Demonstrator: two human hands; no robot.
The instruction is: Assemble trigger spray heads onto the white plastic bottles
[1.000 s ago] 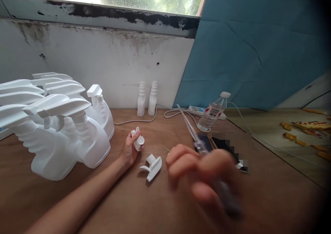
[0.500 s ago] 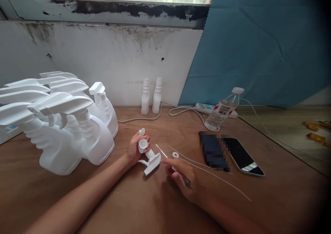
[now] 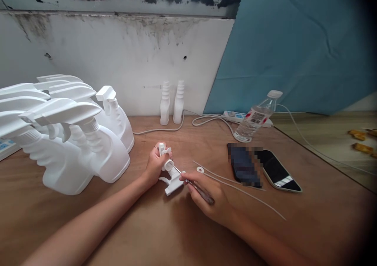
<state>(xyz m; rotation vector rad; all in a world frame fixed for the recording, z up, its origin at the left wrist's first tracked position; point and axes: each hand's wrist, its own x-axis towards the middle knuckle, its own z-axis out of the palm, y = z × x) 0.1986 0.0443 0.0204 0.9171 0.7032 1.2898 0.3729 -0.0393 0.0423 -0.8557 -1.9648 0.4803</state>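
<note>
My left hand (image 3: 156, 164) is closed around a small white trigger sprayer head (image 3: 161, 150), whose round collar faces right. In my right hand (image 3: 210, 195) is a screwdriver (image 3: 202, 193), held by its dark see-through handle. Its thin metal tip meets the collar; whether it is inside the opening I cannot tell. Just below lies a second, larger white trigger sprayer head (image 3: 174, 184) on the table. Right of it are a white ring washer (image 3: 200, 170) and two thin white tubes (image 3: 250, 195).
Several white spray bottles (image 3: 106, 156) crowd the left side. Two small white bottles (image 3: 178, 105) stand by the wall. To the right are a water bottle (image 3: 255, 121), a power strip (image 3: 234, 117) with a cable, a dark blurred object (image 3: 243, 164) and a phone (image 3: 279, 172).
The screwdriver has moved left and its tip now reaches the sprayer head's collar. My left hand has turned the collar to the right. The view has tilted down slightly.
</note>
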